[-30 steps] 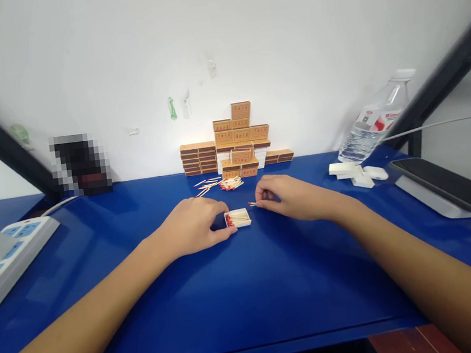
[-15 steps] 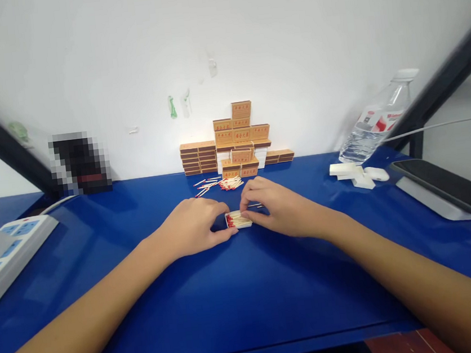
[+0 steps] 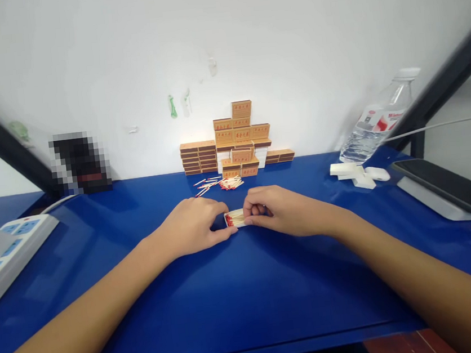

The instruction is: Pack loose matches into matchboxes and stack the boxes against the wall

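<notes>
A small white matchbox tray filled with red-tipped matches lies on the blue table. My left hand pinches its left end with thumb and fingers curled round it. My right hand covers the tray's right end, fingers curled and pressed on the matches. Loose matches lie scattered just behind the hands. Behind them a stack of brown matchboxes stands against the white wall.
A white power strip lies at the left edge. At right are white empty trays, a white oval object, a water bottle and a dark phone on a white base. A black frame post rises on each side.
My right hand came from beside the tray with a match onto the tray's right end and curled there. My left hand stayed on the tray's left end.
</notes>
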Action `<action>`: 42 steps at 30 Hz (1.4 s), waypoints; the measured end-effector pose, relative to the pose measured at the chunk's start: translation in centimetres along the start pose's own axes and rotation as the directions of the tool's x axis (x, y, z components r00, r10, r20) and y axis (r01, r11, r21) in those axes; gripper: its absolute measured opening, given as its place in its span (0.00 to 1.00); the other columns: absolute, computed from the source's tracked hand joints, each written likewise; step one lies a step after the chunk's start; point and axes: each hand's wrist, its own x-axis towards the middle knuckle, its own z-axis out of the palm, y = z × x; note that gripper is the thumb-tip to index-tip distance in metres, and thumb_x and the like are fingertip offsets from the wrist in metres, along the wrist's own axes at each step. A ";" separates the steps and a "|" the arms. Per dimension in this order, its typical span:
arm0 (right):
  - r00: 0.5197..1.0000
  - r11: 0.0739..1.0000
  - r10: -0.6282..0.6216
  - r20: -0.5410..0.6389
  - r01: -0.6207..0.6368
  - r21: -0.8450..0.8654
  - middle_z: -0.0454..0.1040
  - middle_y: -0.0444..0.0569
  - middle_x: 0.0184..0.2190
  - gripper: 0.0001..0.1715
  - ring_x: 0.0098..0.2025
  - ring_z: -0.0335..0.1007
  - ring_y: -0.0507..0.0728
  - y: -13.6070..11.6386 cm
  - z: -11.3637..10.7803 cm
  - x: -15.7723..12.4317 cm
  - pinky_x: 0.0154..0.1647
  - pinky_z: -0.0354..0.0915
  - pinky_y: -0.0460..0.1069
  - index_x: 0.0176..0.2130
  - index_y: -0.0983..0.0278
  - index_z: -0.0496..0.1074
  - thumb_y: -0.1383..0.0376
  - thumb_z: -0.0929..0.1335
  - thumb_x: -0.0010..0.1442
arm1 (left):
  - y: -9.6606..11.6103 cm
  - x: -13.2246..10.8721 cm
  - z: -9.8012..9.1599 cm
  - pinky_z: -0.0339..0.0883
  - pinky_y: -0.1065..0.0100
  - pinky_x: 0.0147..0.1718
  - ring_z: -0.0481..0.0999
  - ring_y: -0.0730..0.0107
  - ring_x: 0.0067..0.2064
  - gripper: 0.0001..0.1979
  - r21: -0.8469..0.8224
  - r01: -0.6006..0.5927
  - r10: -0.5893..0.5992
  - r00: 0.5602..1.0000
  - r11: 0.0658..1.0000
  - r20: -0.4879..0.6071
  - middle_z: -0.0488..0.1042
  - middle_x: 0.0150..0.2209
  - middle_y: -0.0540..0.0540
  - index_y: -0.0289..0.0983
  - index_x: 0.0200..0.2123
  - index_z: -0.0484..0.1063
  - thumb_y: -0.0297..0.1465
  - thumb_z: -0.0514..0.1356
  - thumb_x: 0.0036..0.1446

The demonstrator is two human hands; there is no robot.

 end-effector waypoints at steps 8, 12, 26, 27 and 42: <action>0.998 1.000 0.002 -0.060 -0.001 0.014 0.72 0.45 0.31 0.12 0.32 0.64 0.53 -0.4 0.7 0.3 0.35 0.60 0.50 0.36 0.62 0.73 0.61 0.66 0.71 | 0.0 -0.1 -0.1 0.55 0.66 0.26 0.71 0.69 0.27 0.15 0.011 -0.007 0.007 1.000 1.000 -0.008 0.76 0.29 0.49 0.36 0.40 0.79 0.43 0.63 0.65; 0.991 0.999 -0.029 -0.134 0.024 -0.040 0.71 0.46 0.33 0.08 0.34 0.65 0.54 -0.1 0.8 0.4 0.38 0.61 0.50 0.36 0.62 0.73 0.63 0.68 0.69 | 0.2 0.0 -0.2 0.54 0.66 0.26 0.70 0.70 0.27 0.14 0.021 -0.009 0.009 1.000 1.000 -0.009 0.76 0.29 0.49 0.36 0.37 0.77 0.43 0.63 0.65; 0.990 1.000 -0.013 -0.142 0.010 -0.017 0.70 0.49 0.39 0.05 0.38 0.67 0.55 0.0 1.9 0.6 0.38 0.63 0.50 0.38 0.62 0.71 0.65 0.68 0.69 | 0.5 0.0 -0.1 0.52 0.66 0.26 0.68 0.71 0.25 0.15 -0.001 -0.027 0.027 1.000 1.000 -0.007 0.74 0.27 0.50 0.37 0.32 0.73 0.41 0.62 0.66; 0.990 1.000 -0.014 -0.141 0.012 -0.016 0.70 0.49 0.40 0.05 0.38 0.67 0.55 0.0 1.9 0.6 0.39 0.63 0.50 0.38 0.62 0.71 0.65 0.67 0.70 | 0.5 0.0 -0.1 0.52 0.66 0.26 0.68 0.71 0.25 0.15 -0.001 -0.028 0.028 1.000 1.000 -0.009 0.74 0.27 0.50 0.37 0.32 0.73 0.41 0.62 0.66; 0.985 0.975 0.120 -0.120 -0.139 -0.173 0.74 0.51 0.39 0.06 0.41 0.69 0.59 3.0 -1.2 0.4 0.40 0.61 0.52 0.40 0.62 0.77 0.61 0.72 0.65 | -0.3 -0.1 -0.7 0.54 0.66 0.27 0.72 0.67 0.27 0.16 0.040 0.072 -0.071 0.997 0.997 -0.026 0.76 0.29 0.48 0.37 0.43 0.78 0.44 0.63 0.64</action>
